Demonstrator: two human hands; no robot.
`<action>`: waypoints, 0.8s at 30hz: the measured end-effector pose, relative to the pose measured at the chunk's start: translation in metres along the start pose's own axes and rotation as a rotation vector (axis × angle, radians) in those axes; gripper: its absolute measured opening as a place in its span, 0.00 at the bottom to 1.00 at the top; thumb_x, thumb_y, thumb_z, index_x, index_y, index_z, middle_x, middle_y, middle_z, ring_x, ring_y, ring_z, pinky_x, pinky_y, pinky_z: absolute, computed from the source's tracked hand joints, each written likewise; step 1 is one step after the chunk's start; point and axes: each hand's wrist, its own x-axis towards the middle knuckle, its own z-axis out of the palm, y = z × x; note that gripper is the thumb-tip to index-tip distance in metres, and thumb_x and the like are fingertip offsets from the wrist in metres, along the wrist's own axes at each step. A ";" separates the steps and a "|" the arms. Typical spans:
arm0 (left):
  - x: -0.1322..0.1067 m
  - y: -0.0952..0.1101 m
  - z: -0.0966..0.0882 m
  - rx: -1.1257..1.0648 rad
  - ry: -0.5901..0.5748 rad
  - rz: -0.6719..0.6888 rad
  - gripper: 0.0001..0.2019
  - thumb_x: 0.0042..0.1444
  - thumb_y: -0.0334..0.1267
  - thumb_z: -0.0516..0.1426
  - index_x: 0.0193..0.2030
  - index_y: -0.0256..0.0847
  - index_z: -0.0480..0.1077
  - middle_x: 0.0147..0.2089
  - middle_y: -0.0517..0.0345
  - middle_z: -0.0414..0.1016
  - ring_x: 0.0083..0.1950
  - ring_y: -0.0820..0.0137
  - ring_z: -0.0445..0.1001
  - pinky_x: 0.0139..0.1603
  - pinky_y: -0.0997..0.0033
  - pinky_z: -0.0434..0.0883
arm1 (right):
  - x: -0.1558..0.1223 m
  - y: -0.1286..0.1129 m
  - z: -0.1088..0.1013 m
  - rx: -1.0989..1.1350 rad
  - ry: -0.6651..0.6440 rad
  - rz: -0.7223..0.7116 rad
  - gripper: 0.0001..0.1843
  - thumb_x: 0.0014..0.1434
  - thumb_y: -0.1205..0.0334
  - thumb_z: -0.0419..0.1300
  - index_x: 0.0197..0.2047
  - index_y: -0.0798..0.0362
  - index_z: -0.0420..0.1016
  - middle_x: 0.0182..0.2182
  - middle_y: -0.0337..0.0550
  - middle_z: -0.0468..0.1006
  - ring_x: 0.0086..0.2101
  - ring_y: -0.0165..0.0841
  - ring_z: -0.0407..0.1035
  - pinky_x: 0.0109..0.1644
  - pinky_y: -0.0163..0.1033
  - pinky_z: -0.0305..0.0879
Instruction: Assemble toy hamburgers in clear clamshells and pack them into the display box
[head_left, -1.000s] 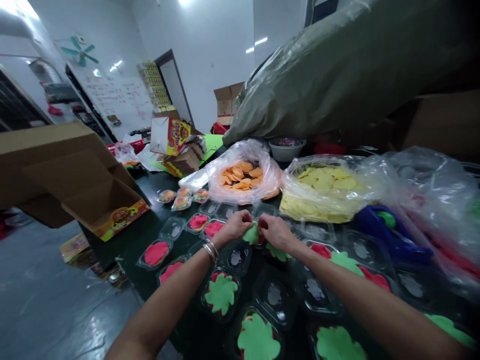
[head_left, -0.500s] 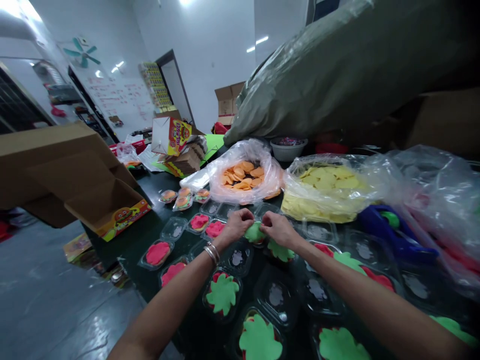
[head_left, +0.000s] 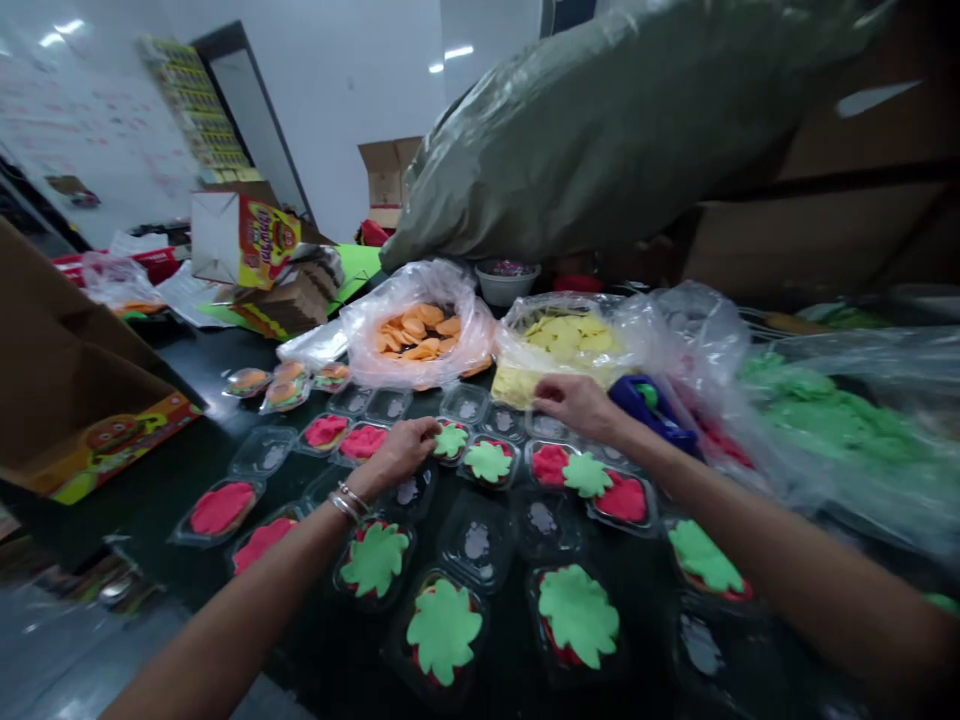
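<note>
My left hand (head_left: 407, 450) is closed, its fingertips at the left edge of a green lettuce-shaped piece (head_left: 451, 440) that lies in a small clear plastic tray. Farther right, my right hand (head_left: 576, 402) hovers with curled fingers pressed together near the front of the bag of yellow discs (head_left: 566, 340); nothing shows in them. Another green lettuce-shaped piece (head_left: 489, 461) sits on red in the neighbouring tray. One more green piece (head_left: 587, 474) overlaps two red-topped trays. Nearer me, several trays hold green pieces (head_left: 444, 632) over red ones, with clear empty lids beside them.
Behind the trays stand a bag of orange pieces (head_left: 418, 333) and a blue tape dispenser (head_left: 654, 408). A bag of green pieces (head_left: 840, 410) lies at right. Several packed mini burgers (head_left: 286, 388) sit at left, near an open cardboard box (head_left: 97, 420). A large grey-green sack (head_left: 600, 150) looms behind.
The view has turned right. My hands, together at the green piece before, have parted: the right has moved away to the right, while the left stays by the piece, now flatter in its tray.
</note>
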 end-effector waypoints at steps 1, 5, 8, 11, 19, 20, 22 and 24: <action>0.000 0.010 -0.001 0.006 0.015 0.013 0.10 0.52 0.33 0.53 0.36 0.38 0.75 0.35 0.54 0.77 0.36 0.66 0.72 0.40 0.71 0.66 | -0.015 0.013 -0.015 -0.009 -0.008 0.022 0.07 0.57 0.63 0.56 0.35 0.55 0.75 0.28 0.38 0.76 0.30 0.31 0.68 0.35 0.33 0.60; 0.004 0.068 0.018 -0.009 -0.035 0.142 0.12 0.57 0.36 0.51 0.40 0.37 0.74 0.38 0.54 0.78 0.38 0.68 0.72 0.41 0.73 0.66 | -0.070 0.042 -0.032 -0.035 -0.115 0.071 0.04 0.53 0.63 0.60 0.29 0.53 0.75 0.24 0.35 0.75 0.28 0.31 0.69 0.32 0.33 0.61; 0.011 0.114 0.056 -0.003 -0.211 0.260 0.08 0.55 0.37 0.55 0.37 0.39 0.75 0.33 0.57 0.78 0.33 0.70 0.72 0.36 0.75 0.66 | -0.088 0.041 -0.011 -0.083 -0.110 0.122 0.06 0.48 0.61 0.65 0.30 0.53 0.75 0.28 0.40 0.76 0.31 0.34 0.70 0.33 0.34 0.60; 0.021 0.137 0.094 0.050 -0.268 0.294 0.05 0.51 0.36 0.59 0.31 0.36 0.74 0.30 0.52 0.75 0.32 0.65 0.71 0.36 0.71 0.66 | -0.088 0.037 0.007 -0.117 -0.061 0.168 0.12 0.44 0.60 0.69 0.29 0.54 0.72 0.32 0.47 0.75 0.35 0.39 0.70 0.34 0.36 0.59; 0.029 0.141 0.116 -0.030 -0.250 0.282 0.09 0.50 0.30 0.57 0.40 0.39 0.69 0.34 0.57 0.71 0.37 0.67 0.70 0.38 0.71 0.65 | -0.098 0.043 -0.003 0.027 0.004 0.148 0.05 0.52 0.66 0.60 0.33 0.52 0.67 0.28 0.36 0.73 0.30 0.30 0.67 0.32 0.32 0.58; 0.029 0.144 0.116 -0.054 -0.258 0.270 0.09 0.52 0.32 0.56 0.42 0.39 0.68 0.33 0.59 0.71 0.34 0.69 0.69 0.35 0.73 0.65 | -0.103 0.045 -0.008 0.045 0.019 0.151 0.04 0.54 0.65 0.58 0.35 0.52 0.67 0.29 0.36 0.74 0.30 0.30 0.68 0.33 0.32 0.59; 0.029 0.151 0.117 -0.090 -0.300 0.249 0.10 0.56 0.35 0.53 0.45 0.39 0.67 0.31 0.61 0.71 0.30 0.72 0.69 0.30 0.76 0.64 | -0.112 0.049 -0.017 0.059 0.038 0.169 0.05 0.58 0.62 0.54 0.38 0.52 0.67 0.31 0.37 0.74 0.31 0.30 0.68 0.33 0.33 0.60; 0.031 0.159 0.120 -0.088 -0.369 0.232 0.10 0.56 0.35 0.53 0.44 0.38 0.69 0.29 0.61 0.72 0.27 0.73 0.68 0.27 0.78 0.62 | -0.121 0.054 -0.021 0.039 0.020 0.203 0.05 0.58 0.62 0.54 0.38 0.52 0.67 0.29 0.37 0.74 0.29 0.31 0.69 0.32 0.33 0.59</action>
